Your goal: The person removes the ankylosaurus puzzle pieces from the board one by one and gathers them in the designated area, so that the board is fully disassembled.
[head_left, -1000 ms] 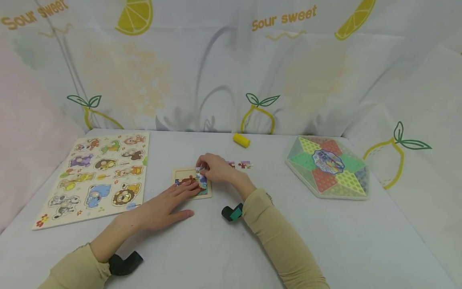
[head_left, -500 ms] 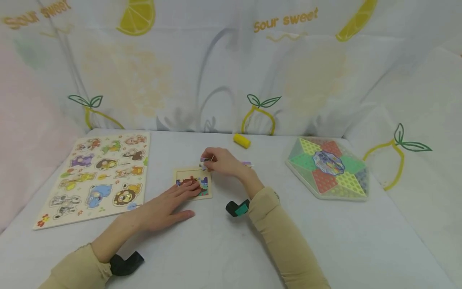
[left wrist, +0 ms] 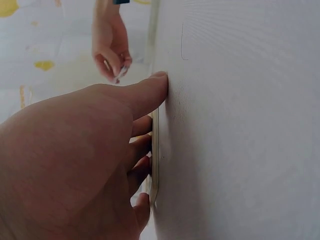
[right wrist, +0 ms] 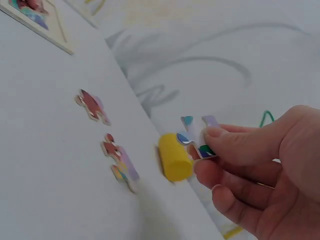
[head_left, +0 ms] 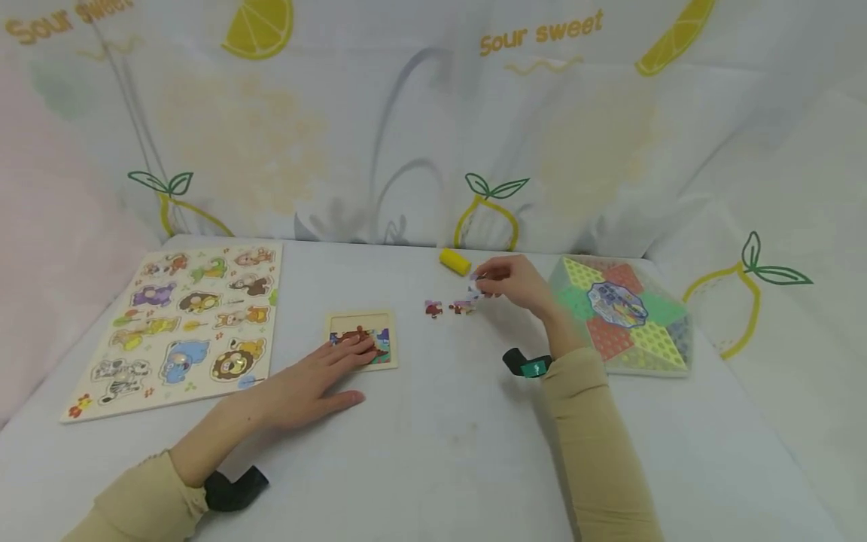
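My left hand lies with straight fingers on a small wooden jigsaw tray, over its partly filled picture; the fingers hide part of it. In the left wrist view the thumb rests on the tablecloth beside the tray's edge. Raised above the table, my right hand pinches a jigsaw piece with white, purple, blue and green patches between thumb and fingers. Below it on the cloth lie a reddish-brown jigsaw piece and another brown and purple jigsaw piece, apart from each other.
A yellow cylinder lies behind the loose pieces. On the left is a large animal puzzle board. A hexagonal board-game box with coloured triangles lies at the right, partly behind the right forearm. A printed cloth hangs behind the table.
My right hand has lifted the jigsaw piece from over the tray and carried it right, past the two loose pieces. My left hand has stayed on the tray.
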{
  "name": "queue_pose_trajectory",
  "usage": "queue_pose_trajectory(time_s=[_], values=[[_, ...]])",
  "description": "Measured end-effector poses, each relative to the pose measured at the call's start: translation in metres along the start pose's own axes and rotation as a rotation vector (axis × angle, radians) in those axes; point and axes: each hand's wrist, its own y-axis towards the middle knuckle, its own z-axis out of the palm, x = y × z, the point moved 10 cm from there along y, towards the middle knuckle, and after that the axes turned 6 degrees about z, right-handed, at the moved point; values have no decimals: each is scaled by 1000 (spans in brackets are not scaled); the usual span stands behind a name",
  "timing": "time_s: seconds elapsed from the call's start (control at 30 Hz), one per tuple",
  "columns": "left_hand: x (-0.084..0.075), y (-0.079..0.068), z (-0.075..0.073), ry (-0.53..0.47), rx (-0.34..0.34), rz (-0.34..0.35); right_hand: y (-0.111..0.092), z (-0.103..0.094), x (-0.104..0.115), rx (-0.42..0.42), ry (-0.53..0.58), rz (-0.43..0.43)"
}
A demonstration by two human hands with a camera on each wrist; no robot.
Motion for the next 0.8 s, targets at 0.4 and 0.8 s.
queue_pose_trajectory(time_s=[0.4,0.8], values=[[1,1,0,11,-8,8,-9,-24,-24,53,-45,76],[0,1,0,-3,-4,0,-3,-3,-27,105,-191,152]])
